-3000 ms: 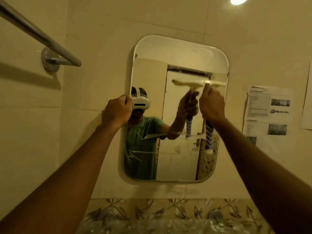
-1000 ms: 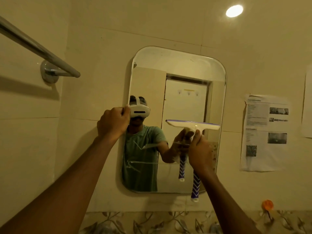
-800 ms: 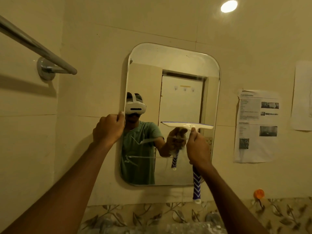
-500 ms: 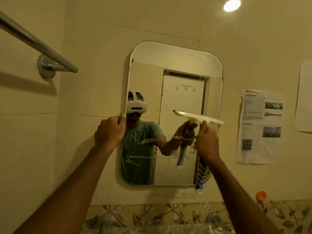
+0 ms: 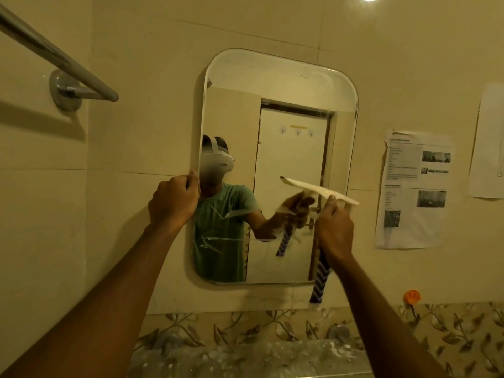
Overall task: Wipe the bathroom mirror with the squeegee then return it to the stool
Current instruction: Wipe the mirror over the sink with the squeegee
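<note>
A rounded rectangular mirror [image 5: 294, 85] hangs on the cream tiled wall. My right hand [image 5: 334, 227] grips the squeegee [image 5: 319, 190] by its blue-and-white zigzag handle, which sticks out below my fist. Its white blade lies tilted against the right half of the glass, left end higher, at mid height. My left hand [image 5: 173, 201] clutches the mirror's left edge at mid height. Streaks show on the lower left glass. The stool is out of view.
A chrome towel rail [image 5: 62, 64] juts from the left wall at upper left. Printed paper sheets [image 5: 414, 186] are stuck to the wall right of the mirror. An orange hook [image 5: 411, 297] sits lower right. A leaf-patterned tile band [image 5: 245, 330] runs below, above a speckled ledge.
The squeegee came down from the mirror's upper right to mid height, then tilted with its left end up and shifted slightly right. My left hand stayed on the mirror's edge.
</note>
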Available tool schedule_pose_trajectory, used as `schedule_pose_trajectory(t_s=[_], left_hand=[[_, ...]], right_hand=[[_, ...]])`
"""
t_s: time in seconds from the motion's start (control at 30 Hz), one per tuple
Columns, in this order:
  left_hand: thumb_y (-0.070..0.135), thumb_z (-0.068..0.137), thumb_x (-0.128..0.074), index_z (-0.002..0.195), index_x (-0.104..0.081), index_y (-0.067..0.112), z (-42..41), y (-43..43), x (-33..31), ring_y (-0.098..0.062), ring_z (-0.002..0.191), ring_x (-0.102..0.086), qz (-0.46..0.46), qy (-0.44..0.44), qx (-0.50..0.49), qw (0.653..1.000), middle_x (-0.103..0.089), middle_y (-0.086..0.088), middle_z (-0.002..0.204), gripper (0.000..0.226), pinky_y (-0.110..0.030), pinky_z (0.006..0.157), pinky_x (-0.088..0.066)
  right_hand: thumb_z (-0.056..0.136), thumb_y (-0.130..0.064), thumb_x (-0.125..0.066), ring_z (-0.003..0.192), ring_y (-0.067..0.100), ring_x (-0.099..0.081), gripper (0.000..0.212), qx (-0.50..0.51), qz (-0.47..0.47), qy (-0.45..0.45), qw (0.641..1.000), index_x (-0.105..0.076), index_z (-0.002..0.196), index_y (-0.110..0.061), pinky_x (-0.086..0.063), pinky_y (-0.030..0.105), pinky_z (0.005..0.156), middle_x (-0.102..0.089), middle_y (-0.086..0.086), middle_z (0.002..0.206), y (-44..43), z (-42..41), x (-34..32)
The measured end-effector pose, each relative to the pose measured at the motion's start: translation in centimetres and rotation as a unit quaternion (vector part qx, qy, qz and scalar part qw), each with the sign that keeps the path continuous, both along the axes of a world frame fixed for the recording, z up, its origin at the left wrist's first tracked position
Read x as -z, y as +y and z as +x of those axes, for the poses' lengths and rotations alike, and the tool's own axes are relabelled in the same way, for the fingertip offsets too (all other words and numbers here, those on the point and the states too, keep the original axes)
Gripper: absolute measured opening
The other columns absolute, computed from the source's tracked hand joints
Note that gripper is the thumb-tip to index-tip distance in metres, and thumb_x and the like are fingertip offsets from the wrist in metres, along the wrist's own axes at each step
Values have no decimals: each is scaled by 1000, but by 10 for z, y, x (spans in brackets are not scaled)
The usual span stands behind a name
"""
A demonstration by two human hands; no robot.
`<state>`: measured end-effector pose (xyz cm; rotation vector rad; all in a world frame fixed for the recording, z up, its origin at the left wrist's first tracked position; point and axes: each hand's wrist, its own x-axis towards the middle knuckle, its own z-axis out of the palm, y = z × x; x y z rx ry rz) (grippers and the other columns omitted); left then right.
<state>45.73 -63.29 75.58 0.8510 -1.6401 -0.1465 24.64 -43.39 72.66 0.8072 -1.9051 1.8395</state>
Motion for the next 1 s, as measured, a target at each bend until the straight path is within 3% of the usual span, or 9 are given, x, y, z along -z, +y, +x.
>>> schedule_pose_trajectory(t_s=[0.07,0.2,0.3,0.4,0.57,0.67,0.83,0.93,1.0], left_hand=[[52,100,-29,57,-46,23,-1,0,1,-15,50,-46,1,2,2,1000,-49,0,55,54,-23,48,-24],[56,98,-29,55,-42,24,-4,1,6,-15,49,-45,-1,18,6,1000,-47,0,53,55,-23,47,-23],[56,98,-30,56,-42,23,-4,1,8,-15,50,-45,-11,22,7,1000,-48,0,53,55,-23,47,-23],[56,98,-29,57,-43,22,-1,2,9,-15,50,-46,-5,11,9,1000,-49,-1,54,56,-23,48,-24],[56,98,-29,55,-40,22,3,4,24,-15,46,-44,-11,-16,-6,1000,-46,-1,50,56,-22,46,-24],[55,98,-30,56,-40,23,2,2,33,-16,46,-46,-14,-16,7,1000,-47,-1,50,54,-23,45,-27],[55,98,-30,56,-41,23,2,2,31,-17,45,-46,-16,-19,7,1000,-46,-1,50,55,-23,45,-26],[57,98,-29,57,-42,22,5,1,29,-18,45,-46,-15,-35,0,999,-47,-1,51,55,-23,45,-27],[57,98,-28,57,-42,22,5,1,29,-17,45,-46,-15,-43,-6,999,-47,-1,50,56,-22,46,-26]], right_hand=[[104,-43,-24,55,11,-54,41,11,-2,-10,1000,-51,80,-23,-37,18,38,-58,2,69,0,-4,-2],[103,-46,-23,57,17,-59,43,-15,12,-69,997,-54,89,-20,-52,34,47,-60,5,68,-11,13,61],[101,-50,-21,47,19,-55,45,-37,46,-97,994,-51,78,-25,-47,29,35,-55,6,60,-13,30,94],[103,-46,-25,43,15,-49,42,-34,39,-86,995,-48,72,-28,-44,27,35,-50,3,55,-7,31,84],[103,-45,-23,54,18,-55,45,10,-6,-62,998,-55,85,-19,-46,29,41,-59,6,70,-6,9,33],[103,-43,-24,60,21,-58,45,0,-12,-70,998,-56,92,-15,-53,37,52,-59,7,71,-16,16,54],[101,-48,-25,55,20,-57,45,-32,18,-117,992,-51,74,-24,-48,32,48,-58,6,64,-25,49,113],[102,-47,-24,57,21,-58,46,-25,23,-102,994,-51,75,-23,-55,39,53,-57,5,65,-20,50,104],[103,-46,-24,57,19,-57,45,-26,5,-57,998,-51,74,-24,-50,33,48,-55,0,63,-19,48,81]])
